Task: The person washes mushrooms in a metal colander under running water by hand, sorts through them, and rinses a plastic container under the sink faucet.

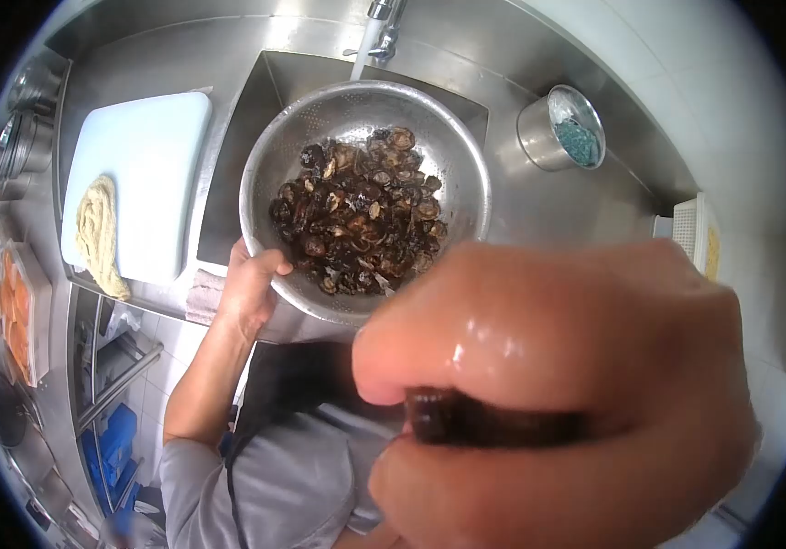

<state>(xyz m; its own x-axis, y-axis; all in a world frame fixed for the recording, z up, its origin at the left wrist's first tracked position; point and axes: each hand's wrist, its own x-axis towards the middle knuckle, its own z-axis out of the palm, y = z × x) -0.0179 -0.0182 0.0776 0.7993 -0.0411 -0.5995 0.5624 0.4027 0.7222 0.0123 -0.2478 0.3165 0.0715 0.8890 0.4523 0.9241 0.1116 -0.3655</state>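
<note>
A large perforated metal colander [462, 188] sits over the sink, tilted toward me. In it lies a heap of wet, dark brown mushrooms [361, 215], some whole and some in pieces. My left hand [254, 285] grips the colander's near-left rim, thumb over the edge. Very close to the camera, my right hand [558, 366] is closed, its wet fingers and thumb pinching a dark brown piece [429, 416] whose kind I cannot tell. That hand hides part of the counter and overlaps the colander's lower right edge.
Behind the colander stands a faucet [373, 41] above the metal sink [237, 174]. A white cutting board [150, 174] with a yellowish cloth [97, 224] lies left. At right is a metal pot [544, 133] holding a green scrubber [577, 142]. An orange-filled tray [22, 311] is far left.
</note>
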